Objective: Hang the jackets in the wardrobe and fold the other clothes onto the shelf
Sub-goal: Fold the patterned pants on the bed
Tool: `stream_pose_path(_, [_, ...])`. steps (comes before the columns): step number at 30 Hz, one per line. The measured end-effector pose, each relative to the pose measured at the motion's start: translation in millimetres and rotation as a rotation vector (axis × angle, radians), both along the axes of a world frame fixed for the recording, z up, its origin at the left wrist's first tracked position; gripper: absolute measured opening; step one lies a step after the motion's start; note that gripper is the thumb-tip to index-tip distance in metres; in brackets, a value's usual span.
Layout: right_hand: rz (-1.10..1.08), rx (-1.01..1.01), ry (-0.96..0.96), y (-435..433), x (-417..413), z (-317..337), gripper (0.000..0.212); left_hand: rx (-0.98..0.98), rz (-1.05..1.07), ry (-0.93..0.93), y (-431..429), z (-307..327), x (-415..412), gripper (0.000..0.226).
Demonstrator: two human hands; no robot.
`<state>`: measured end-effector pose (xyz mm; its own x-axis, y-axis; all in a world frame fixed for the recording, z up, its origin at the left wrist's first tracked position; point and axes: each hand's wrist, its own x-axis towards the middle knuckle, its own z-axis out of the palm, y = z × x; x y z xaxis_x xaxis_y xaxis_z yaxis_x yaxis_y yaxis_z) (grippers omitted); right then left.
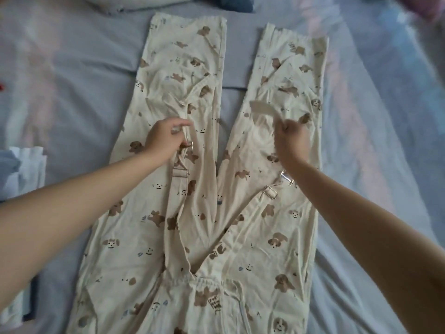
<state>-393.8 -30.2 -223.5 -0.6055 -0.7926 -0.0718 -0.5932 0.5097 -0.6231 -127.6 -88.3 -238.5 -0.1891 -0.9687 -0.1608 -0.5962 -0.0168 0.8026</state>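
Overalls [240,237], one pair in cream cloth printed with brown puppies, lie flat along the middle of the bed [72,68]. The waist is at the near edge and the two legs run toward the far edge. The left leg [183,56] and right leg [293,68] lie apart, with a strip of blue sheet showing between them.

We count two straps, both folded up over the legs. Our left hand [166,138] pinches the left strap [177,189] between thumb and fingers, just above its buckle. Our right hand [292,138], fingers curled, pinches a plain cream strap end [262,108] raised over the right leg. The right strap [255,203] runs under our forearm, so we cannot see how the two join.

Four metal pieces show, two on each strap.

One stack of folded white and blue clothes [24,165] sits at the left edge. One pale pillow [154,1] and one dark blue cloth [236,3] lie at the far edge.
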Motion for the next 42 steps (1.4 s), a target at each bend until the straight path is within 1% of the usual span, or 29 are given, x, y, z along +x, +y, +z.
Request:
stream_pose_path(1, [-0.075,-0.09,0.031,-8,-3,10,0.041,-0.02,-0.03,-0.003,-6,7,1,0.045])
stream_pose_path(2, [-0.099,-0.151,0.059,-19,-7,21,0.035,-0.046,-0.071,-0.044,-13,14,2,0.048])
stream_pose_path(3, [-0.063,-0.191,0.049,-30,-11,32,0.027,-0.067,-0.107,-0.095,-21,19,2,0.052])
stream_pose_path(4, [0.021,-0.17,-0.001,-41,-15,41,0.04,-0.067,-0.14,-0.138,-29,21,2,0.057])
stream_pose_path(5, [0.116,-0.104,-0.064,-50,-19,48,0.065,-0.042,-0.176,-0.165,-36,22,2,0.063])
stream_pose_path(6, [0.168,0.001,-0.116,-54,-20,51,0.085,0.001,-0.226,-0.198,-40,21,2,0.07])
stream_pose_path(7, [0.18,0.096,-0.115,-53,-18,52,0.094,0.053,-0.28,-0.244,-42,21,1,0.076])
stream_pose_path(8, [0.177,0.154,-0.045,-47,-11,50,0.093,0.104,-0.328,-0.295,-42,19,0,0.08])
stream_pose_path(10, [0.225,0.12,0.135,-25,11,36,0.08,0.14,-0.344,-0.343,-34,13,-1,0.079])
stream_pose_path(12, [0.394,0.131,0.206,9,37,18,0.076,0.118,-0.29,-0.318,-24,4,-6,0.07])
stream_pose_path(14, [0.629,0.182,0.319,45,61,-3,0.071,0.143,-0.191,-0.212,-21,-1,-12,0.062])
stream_pose_path(15, [0.69,0.131,0.353,63,73,-9,0.062,0.169,-0.127,-0.144,-26,-2,-15,0.061])
stream_pose_path(17, [0.673,-0.076,0.337,98,89,-21,0.042,0.203,0.028,-0.025,-34,2,-16,0.061])
stream_pose_path(19, [0.606,-0.184,0.307,137,110,-27,0.039,0.095,0.105,-0.062,-27,7,-18,0.053])
stream_pose_path(21, [0.612,-0.16,0.262,186,131,-33,0.046,-0.087,0.07,-0.141,7,9,-17,0.042])
stream_pose_path(22, [0.662,-0.127,0.232,209,140,-35,0.052,-0.182,0.018,-0.153,31,10,-14,0.039])
stream_pose_path(23, [0.76,-0.076,0.218,240,151,-37,0.057,-0.273,-0.049,-0.18,66,11,-8,0.037])
stream_pose_path(25, [1.072,-0.036,0.317,293,164,-44,0.063,-0.438,-0.228,-0.243,140,11,8,0.035])
stream_pose_path(27, [1.342,-0.02,0.414,331,156,-57,0.064,-0.481,-0.416,-0.269,225,6,31,0.033])
stream_pose_path(28, [1.382,0.019,0.452,337,147,-62,0.064,-0.478,-0.484,-0.292,265,1,47,0.032])
stream_pose_path(30, [1.32,0.181,0.515,343,122,-70,0.061,-0.379,-0.567,-0.389,343,-9,80,0.035])
stream_pose_path(31, [1.236,0.26,0.521,343,110,-72,0.058,-0.298,-0.553,-0.447,375,-13,98,0.039])
stream_pose_path(33, [0.991,0.402,0.461,344,97,-70,0.053,-0.098,-0.429,-0.551,416,-15,133,0.046])
stream_pose_path(34, [0.866,0.429,0.401,344,99,-66,0.051,-0.007,-0.351,-0.577,425,-12,150,0.051])
stream_pose_path(36, [0.659,0.389,0.249,348,115,-54,0.05,0.137,-0.224,-0.574,427,-4,178,0.065])
stream_pose_path(37, [0.573,0.341,0.203,353,125,-45,0.048,0.181,-0.189,-0.555,425,0,188,0.067])
stream_pose_path(40, [0.331,0.24,0.16,381,147,-26,0.025,0.213,-0.162,-0.493,407,5,202,0.049])
stream_pose_path(41, [0.28,0.26,0.12,394,150,-23,0.023,0.197,-0.184,-0.477,398,1,202,0.043])
stream_pose_path(42, [0.243,0.294,0.084,410,154,-20,0.028,0.196,-0.216,-0.459,391,-2,205,0.039])
